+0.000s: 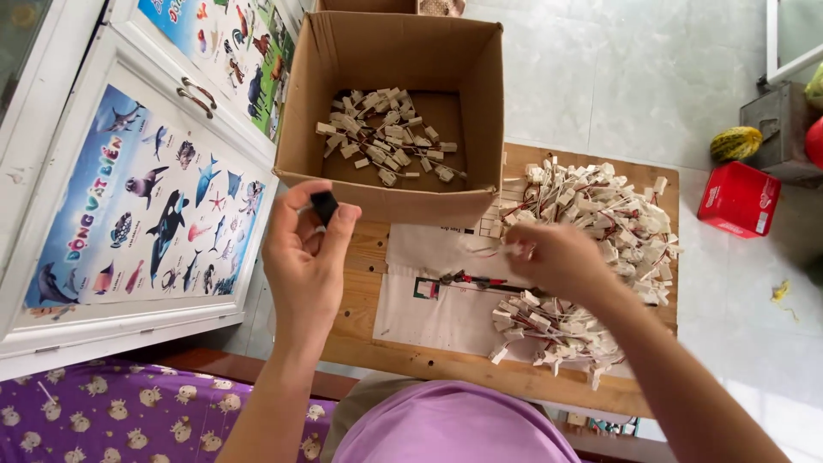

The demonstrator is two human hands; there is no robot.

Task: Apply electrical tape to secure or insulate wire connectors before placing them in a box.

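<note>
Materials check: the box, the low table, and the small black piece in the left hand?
Box: corrugated cardboard, matte brown, with folded flaps and raw edges. Table: looks like unfinished pale wood, with visible grain and plank seams. Black piece, pinched in the left hand: probably moulded plastic with a dull finish, but it is too small to be sure.

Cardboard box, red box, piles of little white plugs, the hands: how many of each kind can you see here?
Cardboard box: 1
Red box: 1
Heaps of white connectors with wires on the board: 2, upper and lower
Heap of connectors in the cardboard box: 1
Small black part, pinched in the left hand: 1
Hands: 2, with the right hand
Total: 8
</note>
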